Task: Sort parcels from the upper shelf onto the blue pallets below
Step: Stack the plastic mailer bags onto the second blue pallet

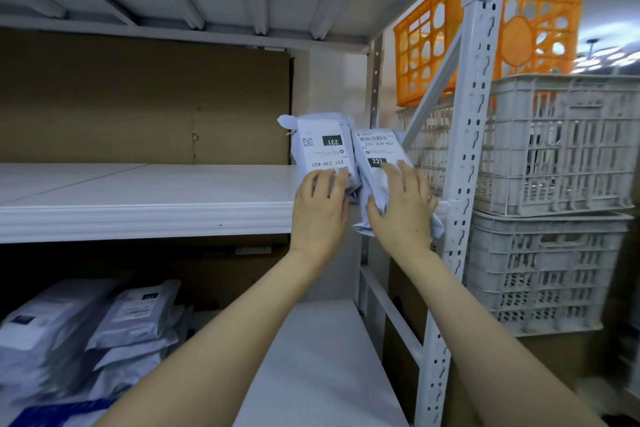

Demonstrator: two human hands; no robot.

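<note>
left parcel point(322, 146) is gripped low by the left hand point(320, 210), right parcel point(375, 156) just beside that grip is held by the right hand point(403, 210)

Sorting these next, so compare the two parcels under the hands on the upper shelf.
The left parcel shows its label upside down; the right parcel shows it upright. The left parcel sits on the upper shelf; the right parcel overhangs its front edge, near end hanging below. The left hand holds one, the right hand the other. Both are pale mailers labelled 231-239-K01.
</note>
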